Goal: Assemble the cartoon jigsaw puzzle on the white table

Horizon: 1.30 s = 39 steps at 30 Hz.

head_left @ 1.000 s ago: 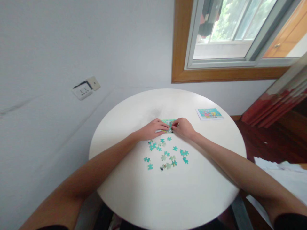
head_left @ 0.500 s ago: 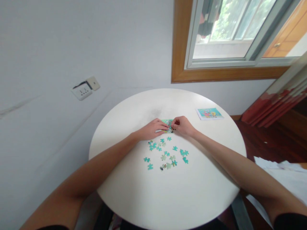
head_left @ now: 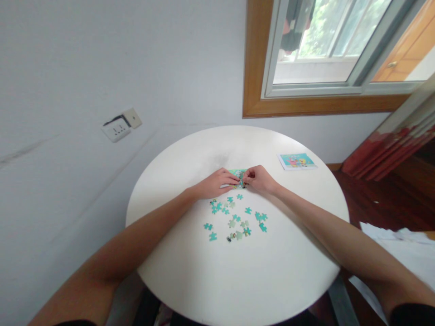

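Note:
A partly assembled jigsaw puzzle (head_left: 240,173), green and multicoloured, lies between my hands on the white table, partly covered by them. My left hand (head_left: 217,182) rests flat on its left part with the fingers stretched out. At the puzzle's right edge, my right hand (head_left: 257,177) is closed in a pinch on a small jigsaw piece, mostly hidden by the fingers. Loose jigsaw pieces (head_left: 248,210), teal and pale green, are scattered on the near side of the puzzle. One teal piece (head_left: 213,236) lies by itself at the near left.
A picture card (head_left: 297,161) with cartoon figures lies at the right back of the round white table (head_left: 234,271). Behind the table are the wall with a socket (head_left: 117,129) and a wood-framed window. White papers (head_left: 404,253) are at the lower right.
Both hands stay almost in place. The right fingers shift very slightly at the puzzle's edge; the loose pieces and the card have not moved.

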Each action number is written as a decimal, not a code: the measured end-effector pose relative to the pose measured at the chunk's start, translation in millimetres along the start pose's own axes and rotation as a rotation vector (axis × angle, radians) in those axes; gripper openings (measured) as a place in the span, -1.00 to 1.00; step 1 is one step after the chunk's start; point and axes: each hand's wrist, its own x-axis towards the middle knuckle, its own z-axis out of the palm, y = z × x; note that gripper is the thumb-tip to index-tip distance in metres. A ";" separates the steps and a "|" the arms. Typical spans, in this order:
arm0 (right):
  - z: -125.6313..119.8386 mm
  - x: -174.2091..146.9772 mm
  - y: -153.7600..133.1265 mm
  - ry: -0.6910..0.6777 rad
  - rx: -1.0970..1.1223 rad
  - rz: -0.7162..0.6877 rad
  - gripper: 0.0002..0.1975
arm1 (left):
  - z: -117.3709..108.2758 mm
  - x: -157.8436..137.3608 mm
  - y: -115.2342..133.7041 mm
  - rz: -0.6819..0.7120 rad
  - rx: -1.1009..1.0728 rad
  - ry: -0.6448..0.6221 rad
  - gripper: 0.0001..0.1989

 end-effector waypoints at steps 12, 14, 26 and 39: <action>-1.4 -8.8 -15.5 0.067 -0.363 -0.002 -0.93 | -0.1 0.1 0.1 -0.004 0.017 -0.007 -0.71; -1.4 -9.4 -16.5 0.070 -0.374 0.012 -0.95 | -0.1 0.3 0.3 -0.002 0.019 -0.007 -0.71; -7.0 -12.1 -18.7 0.026 -0.441 -0.056 -0.87 | 1.1 -0.2 -1.6 -0.007 -0.019 0.015 -0.71; -6.6 -12.7 -21.1 0.048 -0.484 -0.087 -0.84 | 0.0 0.5 1.2 -0.009 -0.002 0.009 -0.72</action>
